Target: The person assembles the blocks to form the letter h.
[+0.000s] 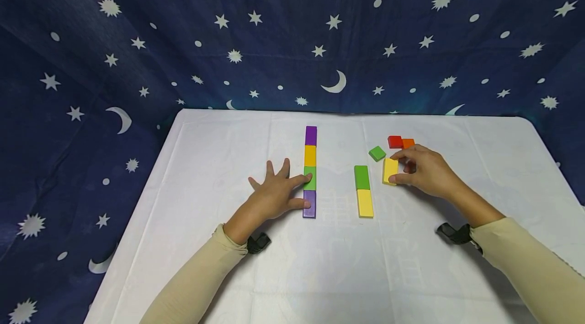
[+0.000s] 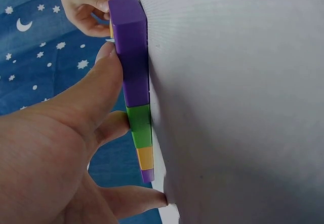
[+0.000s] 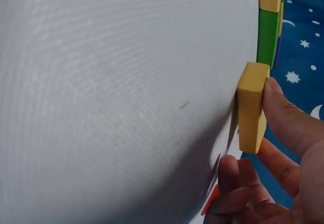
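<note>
My left hand (image 1: 272, 194) lies over a straight column of blocks with its fingers spread. Its thumb touches the near purple block (image 2: 132, 57) and its index finger the green block (image 2: 139, 126) beyond. An orange-yellow block (image 1: 310, 155) and another purple block (image 1: 311, 135) continue the column. Between thumb and fingers, my right hand (image 1: 427, 171) pinches a yellow block (image 3: 251, 107), tilted a little in the right wrist view. Left of that block, a green block (image 1: 362, 177) and a yellow block (image 1: 365, 203) lie end to end in a shorter column.
Behind the right hand lie a small green block (image 1: 377, 153), a red block (image 1: 395, 141) and an orange block (image 1: 408, 143) partly covered by the fingers. A white cloth covers the table (image 1: 320, 273). At its far edge hangs a dark blue curtain (image 1: 274, 34) with stars and moons.
</note>
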A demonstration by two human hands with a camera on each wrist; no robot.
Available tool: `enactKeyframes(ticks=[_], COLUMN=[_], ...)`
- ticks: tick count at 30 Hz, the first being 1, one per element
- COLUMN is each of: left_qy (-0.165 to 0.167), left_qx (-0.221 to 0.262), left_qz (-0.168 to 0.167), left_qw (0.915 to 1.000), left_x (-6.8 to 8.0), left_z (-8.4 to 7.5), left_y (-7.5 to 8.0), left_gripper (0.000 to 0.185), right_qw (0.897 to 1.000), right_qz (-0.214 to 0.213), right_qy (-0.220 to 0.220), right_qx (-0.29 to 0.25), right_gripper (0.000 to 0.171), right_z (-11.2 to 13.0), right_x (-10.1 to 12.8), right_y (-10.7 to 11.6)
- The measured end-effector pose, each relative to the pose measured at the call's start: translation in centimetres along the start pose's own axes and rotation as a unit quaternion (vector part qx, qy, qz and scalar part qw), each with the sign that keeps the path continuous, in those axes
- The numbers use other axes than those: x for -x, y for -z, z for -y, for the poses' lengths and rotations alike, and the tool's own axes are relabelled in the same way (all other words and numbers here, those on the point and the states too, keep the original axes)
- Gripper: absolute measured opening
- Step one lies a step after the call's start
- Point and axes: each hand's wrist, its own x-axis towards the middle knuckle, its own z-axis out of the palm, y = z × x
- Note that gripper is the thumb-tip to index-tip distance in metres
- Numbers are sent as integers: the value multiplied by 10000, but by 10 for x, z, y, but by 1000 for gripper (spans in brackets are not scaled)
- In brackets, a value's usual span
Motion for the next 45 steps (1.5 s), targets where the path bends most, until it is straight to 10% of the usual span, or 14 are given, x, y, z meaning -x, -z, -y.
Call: enactKeyframes(ticks=[16,27,45], left_qy=[37,68,41], left_qx=[-50,-57,-104], left_qz=[19,59,16], left_qw=[10000,9999,9999], left_x=[-1,-3,-2], left_z=[1,2,1], left_y=[-1,-2,-2], left_gripper=[72,72,72], right_qw=[9894,9235,9149], right_qz=[377,814,616], right_qy=[-670,-1369,-1113], right_qx=[-1233,-3488,-3831], right_gripper=[53,43,21], right_z=[-3,3,35], right_x=[1,-6,-44], right_y=[2,3,10])
